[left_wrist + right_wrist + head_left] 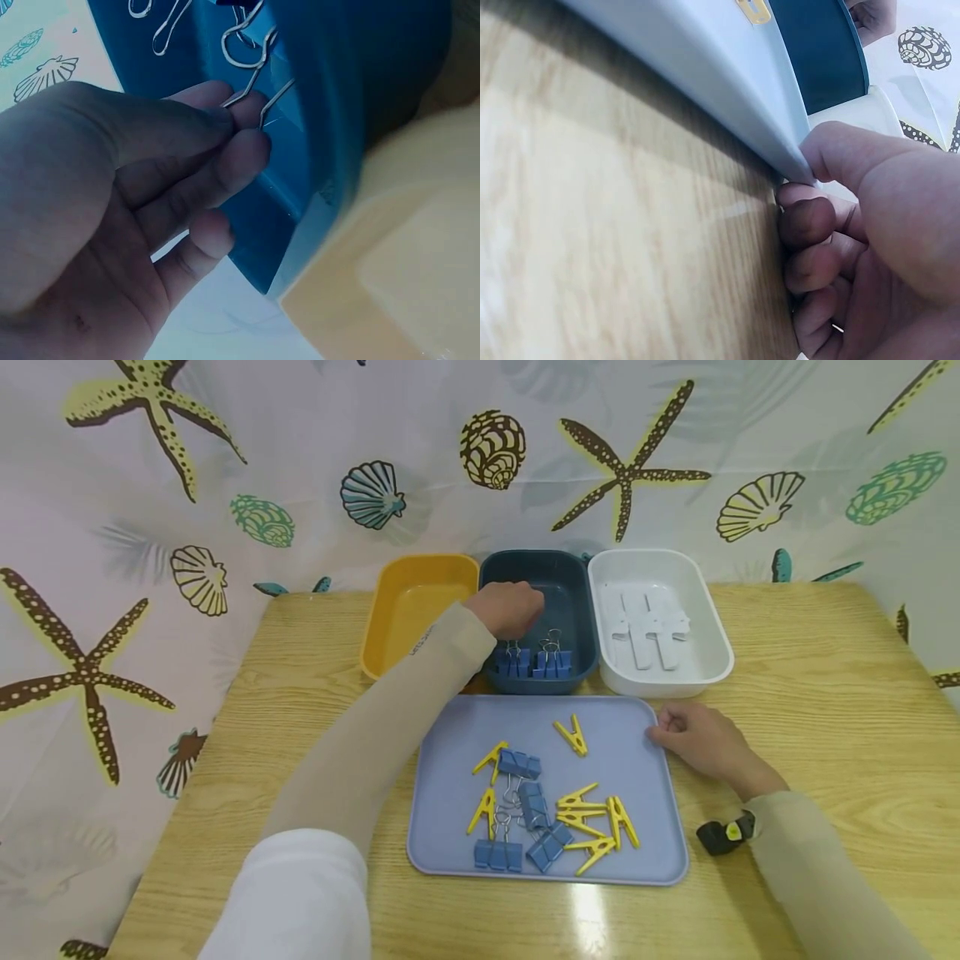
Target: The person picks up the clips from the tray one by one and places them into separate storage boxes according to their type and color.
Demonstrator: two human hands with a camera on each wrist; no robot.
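In the head view, the left hand (507, 608) reaches down into the dark teal bin (540, 687), where blue binder clips (552, 667) sit along the near wall; what its fingers do there cannot be told from this angle. The yellow bin (382, 610) stands to one side and the white bin (660, 688), with white pieces (651, 628) inside, to the other. In front, the lavender tray (618, 739) bears four more clips among scattered yellow clothespins (621, 822), and the right hand (703, 737) is at its right edge on the wooden table (825, 693). In the left wrist view, thumb and fingers pinch a clip's wire handle (244, 93) inside the teal bin, close to its wall. In the right wrist view, the right hand grips the tray's rim, thumb above and fingers curled beneath
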